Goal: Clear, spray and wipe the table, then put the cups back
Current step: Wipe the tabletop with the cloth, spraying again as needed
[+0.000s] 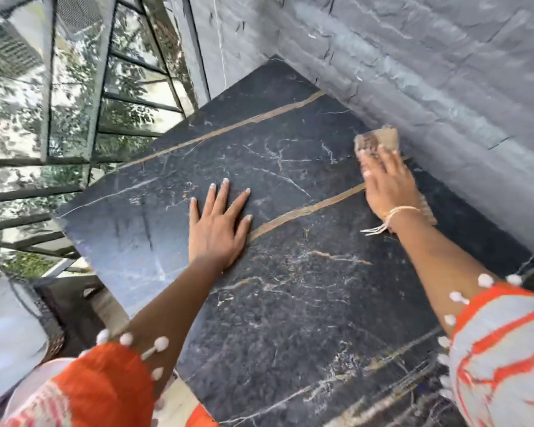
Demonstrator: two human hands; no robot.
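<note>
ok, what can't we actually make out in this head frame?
- Cloth: mostly under the right hand; blurred, so its full shape is unclear.
- Table: bottom and right parts cut off by the frame edge.
- Cups and spray bottle: none in view.
- Wetness on the table: unreadable among marble veins.
- Left hand: lies flat on the table, hiding the patch beneath.

Both forearms are bare below loose sleeves (pixel 506 343) in orange and pale grey-white streaks, their edges trimmed with small white pom-poms (pixel 161 343). A pale corded bracelet (pixel 396 212) with loose tassel ends circles the wrist at centre right. The fingernails (pixel 225 180) are light-painted.
</note>
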